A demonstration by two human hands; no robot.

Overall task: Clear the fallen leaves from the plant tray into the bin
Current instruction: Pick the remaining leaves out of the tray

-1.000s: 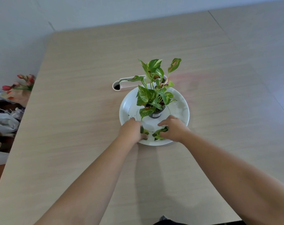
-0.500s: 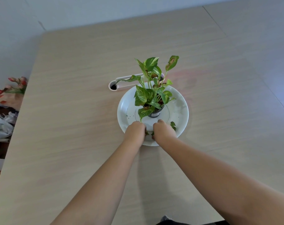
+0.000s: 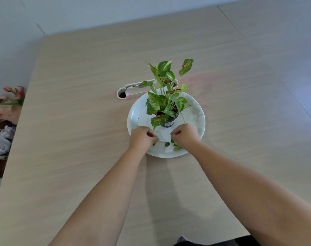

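A round white plant tray (image 3: 198, 119) sits mid-table with a small potted green plant (image 3: 166, 102) on it. Several fallen green leaves (image 3: 177, 147) lie on the tray's near part. My left hand (image 3: 142, 137) rests on the tray's near-left rim, fingers curled, a bit of yellow-green leaf showing at its fingertips. My right hand (image 3: 185, 136) is fisted over the near-right part, with leaves partly under it. No bin is visible.
A pinkish cable slot (image 3: 122, 94) is set into the wooden table (image 3: 71, 139) just behind the tray. Off the table's left edge stand a flower bouquet (image 3: 11, 102) and white bags (image 3: 0, 144).
Both hands have stayed on the tray's near edge. The right hand shifted left against the left one, then back right; both now curl over leaves.
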